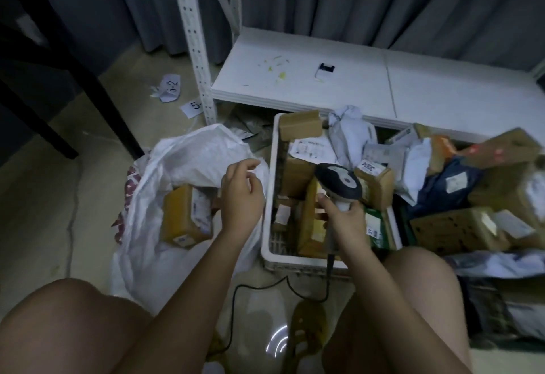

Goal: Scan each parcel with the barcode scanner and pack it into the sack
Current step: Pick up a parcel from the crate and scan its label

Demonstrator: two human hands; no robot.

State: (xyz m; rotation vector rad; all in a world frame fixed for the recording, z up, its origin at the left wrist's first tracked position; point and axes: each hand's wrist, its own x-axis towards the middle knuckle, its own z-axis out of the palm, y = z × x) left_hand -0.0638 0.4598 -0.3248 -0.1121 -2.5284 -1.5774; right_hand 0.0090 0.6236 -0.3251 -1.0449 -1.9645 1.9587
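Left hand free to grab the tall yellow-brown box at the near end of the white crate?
Probably yes. The left hand is empty, just left of the white plastic crate, and the yellow-brown cardboard box is uncovered; the right hand with the barcode scanner crowds it.

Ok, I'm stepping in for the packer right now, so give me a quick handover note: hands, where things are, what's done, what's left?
Left hand: empty, fingers loosely curled, over the mouth of the white sack.
Right hand: grips the barcode scanner, which hangs over the white crate.
Done: one brown parcel lies in the sack.
Left: the crate holds many boxes and mailers, and more parcels are heaped to its right. Scan each one and pack it.
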